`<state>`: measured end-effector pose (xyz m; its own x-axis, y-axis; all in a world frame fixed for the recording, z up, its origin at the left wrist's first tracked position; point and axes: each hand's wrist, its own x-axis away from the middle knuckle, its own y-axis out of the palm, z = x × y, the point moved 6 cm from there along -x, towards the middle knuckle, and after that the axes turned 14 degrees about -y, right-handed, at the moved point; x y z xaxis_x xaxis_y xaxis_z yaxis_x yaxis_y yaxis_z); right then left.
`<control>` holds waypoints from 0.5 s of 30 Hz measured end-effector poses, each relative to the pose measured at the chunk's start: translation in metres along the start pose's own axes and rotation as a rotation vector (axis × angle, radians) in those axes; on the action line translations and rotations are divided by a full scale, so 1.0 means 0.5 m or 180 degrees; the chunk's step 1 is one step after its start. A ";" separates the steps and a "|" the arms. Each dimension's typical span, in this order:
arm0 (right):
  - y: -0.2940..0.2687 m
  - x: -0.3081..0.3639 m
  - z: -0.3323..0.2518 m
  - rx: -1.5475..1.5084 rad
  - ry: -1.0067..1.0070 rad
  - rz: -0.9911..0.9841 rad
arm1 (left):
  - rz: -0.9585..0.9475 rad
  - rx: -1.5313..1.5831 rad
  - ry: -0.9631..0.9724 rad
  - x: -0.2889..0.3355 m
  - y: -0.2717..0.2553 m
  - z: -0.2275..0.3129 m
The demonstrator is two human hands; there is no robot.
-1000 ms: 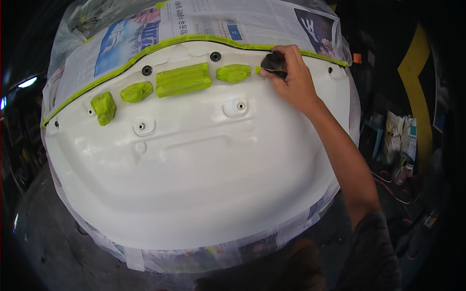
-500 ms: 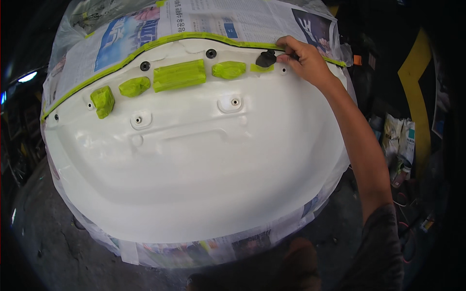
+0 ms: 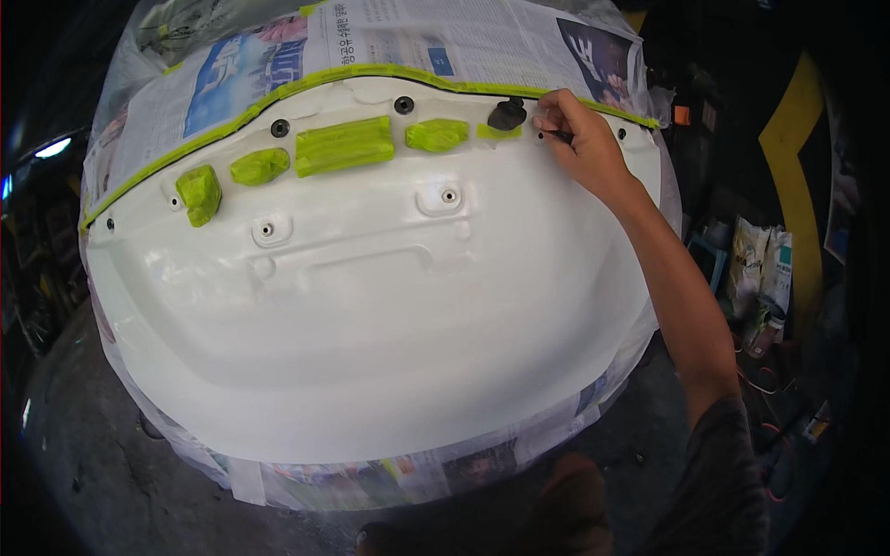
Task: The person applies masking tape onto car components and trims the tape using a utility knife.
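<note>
A white car body panel (image 3: 371, 306) fills the middle of the view, with black-rimmed holes along its far part. My right hand (image 3: 589, 148) is at the panel's far right, fingers closed in a pinch. A small dark piece (image 3: 561, 136) shows between the fingertips, too small to name, close to a small hole in the panel. Just left of the fingers, apart from them, sits a black rubber-like fitting (image 3: 507, 115) above a flat strip of yellow-green tape (image 3: 501, 132). Several lumps wrapped in the same tape, such as the long one (image 3: 344, 146), run leftward. My left hand is out of view.
Newspaper (image 3: 399, 37) edged with yellow-green tape covers the area beyond the panel. Plastic film and paper (image 3: 426, 473) hang round the near edge. On the dark floor at right lie bags (image 3: 760, 264), cables and a yellow stripe (image 3: 797, 185).
My right hand has drawn away from the black fitting, slightly right and down. The fitting stays on the panel, and a small dark piece now shows between the fingers.
</note>
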<state>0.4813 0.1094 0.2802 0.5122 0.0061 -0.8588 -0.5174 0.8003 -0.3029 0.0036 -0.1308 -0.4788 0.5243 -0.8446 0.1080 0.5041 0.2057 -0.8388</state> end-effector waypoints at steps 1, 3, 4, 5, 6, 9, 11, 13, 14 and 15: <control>0.003 0.008 -0.031 0.0207 0.0571 -0.0167 | 0.0036 0.0038 -0.0033 0.001 -0.001 -0.002; 0.003 0.029 -0.091 0.0419 0.1112 -0.0323 | 0.0103 0.0121 -0.0073 0.002 -0.003 -0.003; 0.001 0.041 -0.117 0.0364 0.1233 -0.0337 | 0.0125 0.0165 -0.0084 0.003 -0.002 -0.003; 0.002 0.044 -0.131 0.0305 0.1350 -0.0347 | 0.0152 0.0210 -0.0098 0.004 -0.004 -0.005; 0.014 0.050 -0.133 0.0279 0.1202 -0.0188 | 0.0099 0.0220 -0.0082 0.001 -0.002 -0.006; 0.038 0.009 -0.142 0.0570 0.1009 0.0308 | -0.0024 0.0278 -0.0066 -0.001 0.012 0.000; 0.041 -0.014 -0.131 0.0781 0.0782 0.0426 | -0.0105 0.0233 -0.0073 -0.004 0.024 -0.007; 0.045 -0.028 -0.132 0.0978 0.0547 0.0536 | -0.0189 0.0189 -0.0088 -0.001 0.008 0.013; 0.051 -0.032 -0.132 0.1063 0.0519 0.0492 | -0.0339 0.0308 -0.0161 0.004 -0.015 0.032; 0.060 -0.039 -0.133 0.1130 0.0488 0.0450 | -0.0485 0.0428 -0.0250 0.008 -0.027 0.044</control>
<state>0.4098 0.0935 0.2604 0.3312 0.0630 -0.9415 -0.2929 0.9553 -0.0391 0.0140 -0.1259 -0.4553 0.4843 -0.8310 0.2737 0.6658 0.1471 -0.7315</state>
